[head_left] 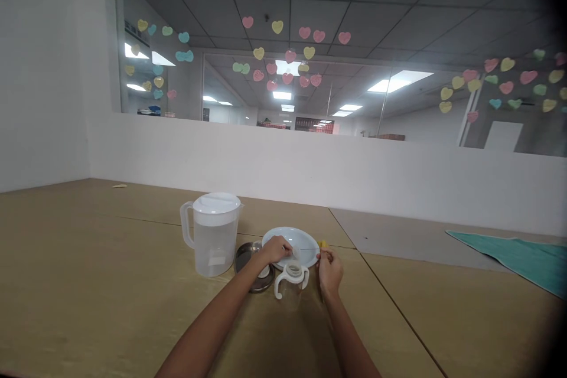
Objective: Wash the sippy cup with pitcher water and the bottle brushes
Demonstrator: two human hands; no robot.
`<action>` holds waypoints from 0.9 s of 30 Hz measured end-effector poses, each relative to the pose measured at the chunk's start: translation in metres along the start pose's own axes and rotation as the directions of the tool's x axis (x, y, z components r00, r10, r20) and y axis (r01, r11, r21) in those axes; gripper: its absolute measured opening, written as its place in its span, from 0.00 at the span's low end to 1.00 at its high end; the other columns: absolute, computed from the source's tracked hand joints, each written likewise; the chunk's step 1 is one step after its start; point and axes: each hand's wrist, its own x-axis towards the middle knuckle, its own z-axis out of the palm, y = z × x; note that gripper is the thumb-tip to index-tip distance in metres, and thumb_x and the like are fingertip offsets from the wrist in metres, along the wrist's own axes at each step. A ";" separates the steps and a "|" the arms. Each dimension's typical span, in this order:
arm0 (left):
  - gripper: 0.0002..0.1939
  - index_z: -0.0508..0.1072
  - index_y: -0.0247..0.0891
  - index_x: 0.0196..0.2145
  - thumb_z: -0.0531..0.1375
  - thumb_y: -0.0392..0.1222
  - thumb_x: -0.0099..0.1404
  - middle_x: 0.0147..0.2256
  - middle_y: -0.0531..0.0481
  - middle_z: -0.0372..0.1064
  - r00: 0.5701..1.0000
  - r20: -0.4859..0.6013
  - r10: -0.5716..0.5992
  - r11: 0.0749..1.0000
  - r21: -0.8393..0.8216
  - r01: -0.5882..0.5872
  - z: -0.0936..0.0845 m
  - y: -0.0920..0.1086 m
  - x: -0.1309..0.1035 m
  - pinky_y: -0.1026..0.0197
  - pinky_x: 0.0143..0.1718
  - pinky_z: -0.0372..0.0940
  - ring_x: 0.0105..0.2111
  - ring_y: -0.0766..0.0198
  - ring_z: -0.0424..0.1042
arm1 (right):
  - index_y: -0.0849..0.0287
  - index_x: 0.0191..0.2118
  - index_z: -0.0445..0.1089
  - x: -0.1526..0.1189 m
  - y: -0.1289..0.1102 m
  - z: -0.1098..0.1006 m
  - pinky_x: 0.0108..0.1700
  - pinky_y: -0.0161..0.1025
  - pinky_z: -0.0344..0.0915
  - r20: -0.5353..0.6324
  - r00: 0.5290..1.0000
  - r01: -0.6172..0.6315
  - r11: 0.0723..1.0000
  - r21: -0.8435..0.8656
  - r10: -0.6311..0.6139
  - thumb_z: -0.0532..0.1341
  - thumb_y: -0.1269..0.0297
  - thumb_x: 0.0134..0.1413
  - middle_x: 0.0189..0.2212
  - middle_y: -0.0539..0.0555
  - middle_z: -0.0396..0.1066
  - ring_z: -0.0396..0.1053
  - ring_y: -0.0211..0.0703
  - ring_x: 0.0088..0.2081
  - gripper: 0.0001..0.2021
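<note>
My left hand [280,249] is closed over the near-left part of a white bowl [290,233], pinching a small translucent piece [296,253] whose kind I cannot make out. At the bowl's right rim, my right hand [330,270] is closed on a thin stick with a yellow end [323,244]; the stick points left toward the translucent piece. Between my forearms stands a clear baby bottle [291,294], uncapped, with a white two-handled collar. Partly behind my left forearm lies a round metal dish [241,260] with a small white item [264,272] in it.
A lidded translucent pitcher [215,245] stands left of the dish, with its handle to the left. A green cloth [518,257] lies at the right. A small pale piece [119,186] rests far left. Behind the table rises a white wall [266,159] with a window.
</note>
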 end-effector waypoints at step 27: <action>0.13 0.75 0.35 0.36 0.58 0.45 0.58 0.35 0.46 0.72 0.999 -0.007 0.032 0.992 -0.118 -0.033 0.004 0.053 -0.054 0.59 0.41 0.63 0.37 0.61 0.69 | 0.59 0.31 0.68 0.003 0.017 -0.002 0.30 0.37 0.60 -0.195 0.979 -0.071 0.997 -0.041 0.062 0.52 0.56 0.44 0.24 0.53 0.72 0.69 0.45 0.26 0.14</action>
